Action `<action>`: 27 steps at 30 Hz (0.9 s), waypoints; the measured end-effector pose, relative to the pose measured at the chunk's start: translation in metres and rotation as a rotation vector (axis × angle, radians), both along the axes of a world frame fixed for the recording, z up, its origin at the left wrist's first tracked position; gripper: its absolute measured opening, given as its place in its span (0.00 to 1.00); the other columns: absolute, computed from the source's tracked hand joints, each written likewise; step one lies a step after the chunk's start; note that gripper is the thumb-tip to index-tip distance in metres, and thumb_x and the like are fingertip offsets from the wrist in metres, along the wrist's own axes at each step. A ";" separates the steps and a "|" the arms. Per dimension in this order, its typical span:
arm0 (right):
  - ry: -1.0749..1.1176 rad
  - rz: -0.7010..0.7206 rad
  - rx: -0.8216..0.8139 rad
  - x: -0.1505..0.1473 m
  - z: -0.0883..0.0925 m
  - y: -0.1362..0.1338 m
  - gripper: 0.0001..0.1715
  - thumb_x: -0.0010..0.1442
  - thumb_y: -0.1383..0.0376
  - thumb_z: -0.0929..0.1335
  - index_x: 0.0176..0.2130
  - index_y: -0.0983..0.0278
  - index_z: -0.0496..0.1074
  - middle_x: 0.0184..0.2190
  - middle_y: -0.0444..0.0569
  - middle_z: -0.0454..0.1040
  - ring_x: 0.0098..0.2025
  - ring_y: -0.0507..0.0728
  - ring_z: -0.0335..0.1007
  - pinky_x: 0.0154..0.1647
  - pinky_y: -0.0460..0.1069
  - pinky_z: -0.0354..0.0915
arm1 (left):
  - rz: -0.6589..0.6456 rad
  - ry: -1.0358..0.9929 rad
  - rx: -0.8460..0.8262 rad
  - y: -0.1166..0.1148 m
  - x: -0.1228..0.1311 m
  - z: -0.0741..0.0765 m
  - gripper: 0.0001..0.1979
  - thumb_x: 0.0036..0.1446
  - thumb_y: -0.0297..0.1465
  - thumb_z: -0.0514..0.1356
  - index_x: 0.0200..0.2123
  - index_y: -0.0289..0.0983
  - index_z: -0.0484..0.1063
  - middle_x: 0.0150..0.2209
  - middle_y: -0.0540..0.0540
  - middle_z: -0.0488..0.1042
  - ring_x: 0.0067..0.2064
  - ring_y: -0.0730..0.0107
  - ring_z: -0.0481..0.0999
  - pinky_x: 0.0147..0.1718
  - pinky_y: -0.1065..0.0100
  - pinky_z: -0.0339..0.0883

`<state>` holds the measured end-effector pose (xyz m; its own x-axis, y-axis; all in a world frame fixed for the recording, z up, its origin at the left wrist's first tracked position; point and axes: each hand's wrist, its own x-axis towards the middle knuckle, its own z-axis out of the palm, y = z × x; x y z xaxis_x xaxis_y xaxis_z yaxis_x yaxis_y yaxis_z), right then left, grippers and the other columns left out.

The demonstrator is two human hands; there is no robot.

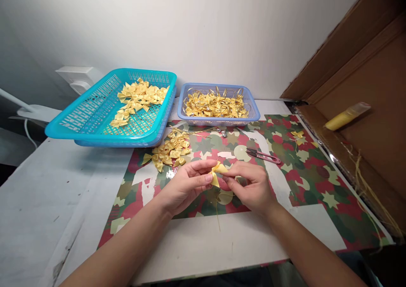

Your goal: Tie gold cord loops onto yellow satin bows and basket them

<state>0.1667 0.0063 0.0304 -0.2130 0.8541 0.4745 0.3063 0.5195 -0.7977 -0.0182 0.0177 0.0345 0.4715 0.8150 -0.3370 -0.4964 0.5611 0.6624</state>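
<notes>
A small yellow ribbon bow [218,168] is held above the camouflage-patterned mat, between my two hands. My left hand [190,181] pinches its left side and knot between thumb and fingers. From the other side, the closed fingertips of my right hand [250,183] grip the bow's right edge; whether they also hold thread or a needle cannot be made out. Below the bow dangles a thin yellowish thread [218,217]. Just beyond my left hand lies a loose pile of similar yellow bows [173,147]. Pink-handled thread snips [264,156] rest beyond my right hand.
A turquoise basket [79,113] holding bows stands back left, beside a blue-violet basket [218,121] of bows with gold cords. Small silver bells [223,133] and gold cords [196,132] lie before it. Cardboard [358,75] walls the right, with a yellow tube [347,116] and hanging threads.
</notes>
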 end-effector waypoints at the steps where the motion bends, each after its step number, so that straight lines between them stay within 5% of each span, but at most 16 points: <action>1: 0.001 -0.002 0.002 0.000 0.000 0.000 0.11 0.56 0.74 0.68 0.34 0.61 0.79 0.22 0.46 0.76 0.24 0.52 0.70 0.22 0.47 0.65 | 0.000 0.000 0.000 0.000 0.000 0.000 0.15 0.39 0.26 0.74 0.35 0.38 0.81 0.34 0.49 0.81 0.33 0.75 0.77 0.33 0.75 0.69; 27: 0.093 0.038 -0.108 -0.005 -0.003 -0.003 0.09 0.56 0.73 0.69 0.32 0.61 0.79 0.22 0.45 0.74 0.25 0.52 0.67 0.25 0.47 0.63 | -0.068 -0.043 -0.024 -0.001 0.003 -0.008 0.15 0.42 0.25 0.73 0.37 0.38 0.81 0.34 0.49 0.82 0.34 0.74 0.79 0.34 0.75 0.70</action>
